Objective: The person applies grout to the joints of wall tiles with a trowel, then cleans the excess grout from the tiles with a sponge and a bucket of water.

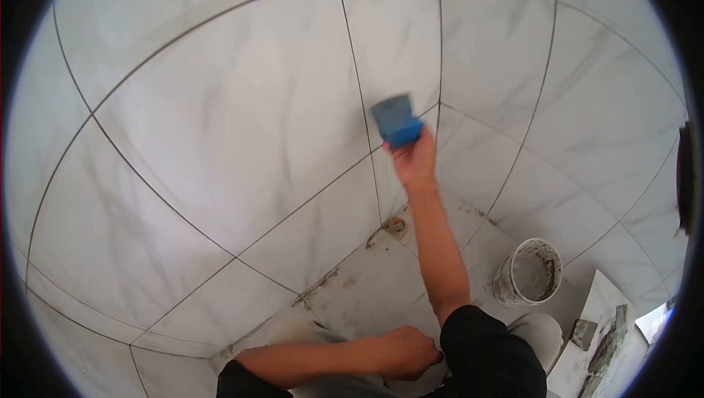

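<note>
My right hand (414, 160) reaches up to the white marbled wall tiles (264, 90). Its fingers are wrapped around a blue scraper (403, 133), whose broad blade is coated grey and points up and to the left. The scraper is near a vertical joint, close to the wall's corner; blur hides whether it touches the tile. My left hand (412, 352) is closed in a fist low in front of my body, by my knees. A small dark bit shows at its edge, but I cannot make out what, if anything, it holds.
On the floor to my right stands a white bucket (503, 281) with grey paste inside. Beyond it lies a pale board (598, 295) with crusted pieces on it. A round drain opening (396, 228) and dirt sit along the wall's foot.
</note>
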A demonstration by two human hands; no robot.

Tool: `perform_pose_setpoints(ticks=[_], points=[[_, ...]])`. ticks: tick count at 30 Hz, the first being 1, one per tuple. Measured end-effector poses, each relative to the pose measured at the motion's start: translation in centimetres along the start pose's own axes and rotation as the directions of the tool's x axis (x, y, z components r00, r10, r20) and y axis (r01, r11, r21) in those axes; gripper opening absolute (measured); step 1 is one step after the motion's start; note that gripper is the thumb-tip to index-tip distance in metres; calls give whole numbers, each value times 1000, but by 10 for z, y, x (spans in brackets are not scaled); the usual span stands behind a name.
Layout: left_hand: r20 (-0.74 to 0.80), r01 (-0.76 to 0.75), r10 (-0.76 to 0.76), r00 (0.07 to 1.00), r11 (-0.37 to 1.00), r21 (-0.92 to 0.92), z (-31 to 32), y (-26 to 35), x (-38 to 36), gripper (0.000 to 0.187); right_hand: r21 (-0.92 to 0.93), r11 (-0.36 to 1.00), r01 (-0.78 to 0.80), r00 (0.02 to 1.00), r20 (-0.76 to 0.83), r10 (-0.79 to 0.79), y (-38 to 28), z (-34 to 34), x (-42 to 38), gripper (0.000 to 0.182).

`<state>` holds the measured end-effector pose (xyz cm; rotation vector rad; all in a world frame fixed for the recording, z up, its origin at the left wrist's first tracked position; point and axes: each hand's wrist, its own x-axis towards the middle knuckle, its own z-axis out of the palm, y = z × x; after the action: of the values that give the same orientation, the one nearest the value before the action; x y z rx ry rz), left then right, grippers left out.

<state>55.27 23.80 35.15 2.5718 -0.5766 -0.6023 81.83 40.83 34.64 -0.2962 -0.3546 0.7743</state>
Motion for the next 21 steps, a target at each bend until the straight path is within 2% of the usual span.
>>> perform_pose_setpoints(ticks=[2, 3, 5, 6, 7, 8, 9, 10, 12, 14, 15, 16, 17, 18, 20, 21], points=[[-22, 37, -38, 999, 999, -28, 4, -7, 3, 17, -139, 944, 298, 937, 233, -261, -59, 76, -7, 39], [-31, 31, -32, 999, 999, -17, 2, -10, 3, 17, -177, 900, 397, 863, 405, -301, -83, 104, 0, 48], [7, 49, -49, 999, 999, 14, -2, -15, 4, 26, -385, 754, 532, 819, 461, -343, -116, 171, 13, 60], [4, 43, -43, 999, 999, 14, -5, -17, 5, 26, -516, 597, 614, 777, 531, -340, -125, 194, 30, 59], [1, 61, -61, 998, 998, 15, -7, -18, 6, 26, -592, 328, 736, 677, 641, -362, -129, 216, 41, 52], [2, 78, -78, 997, 997, 8, -7, -19, 8, 27, -543, 80, 836, 524, 745, -412, -129, 227, 62, 50], [5, 69, -69, 998, 998, -11, -6, -22, 10, 27, -460, -173, 871, 360, 837, -411, -128, 234, 80, 48], [-18, 64, -64, 998, 998, -15, -5, -27, 11, 27, -479, -172, 861, 382, 832, -403, -119, 229, 94, 48], [-40, 38, -39, 998, 999, -27, -5, -31, 13, 27, -346, -464, 816, 203, 922, -330, -95, 198, 120, 41], [-39, 64, -66, 997, 997, -30, -6, -32, 15, 25, -489, -323, 811, 401, 865, -303, -54, 133, 102, 33], [-41, 56, -57, 998, 998, -38, -5, -33, 16, 25, -518, -312, 796, 477, 855, -202, -37, 91, 87, 29], [-37, 44, -45, 998, 999, -30, -4, -35, 16, 25, -582, -292, 759, 588, 805, -78, -26, 49, 67, 29], [-37, 31, -32, 999, 999, -22, -4, -35, 16, 24, -619, -308, 723, 680, 717, 153, -27, 17, 51, 31], [-46, 22, -24, 999, 999, -30, -6, -35, 18, 24, -644, -338, 687, 725, 577, 376, -33, 0, 43, 33], [-38, 17, -18, 999, 999, -31, -6, -34, 16, 22, -655, -386, 650, 756, 610, 238, -53, 26, 40, 32], [-37, 14, -16, 999, 998, -54, -6, -37, 20, 22, -622, -428, 656, 682, 731, -17, -62, 66, 45, 19]])
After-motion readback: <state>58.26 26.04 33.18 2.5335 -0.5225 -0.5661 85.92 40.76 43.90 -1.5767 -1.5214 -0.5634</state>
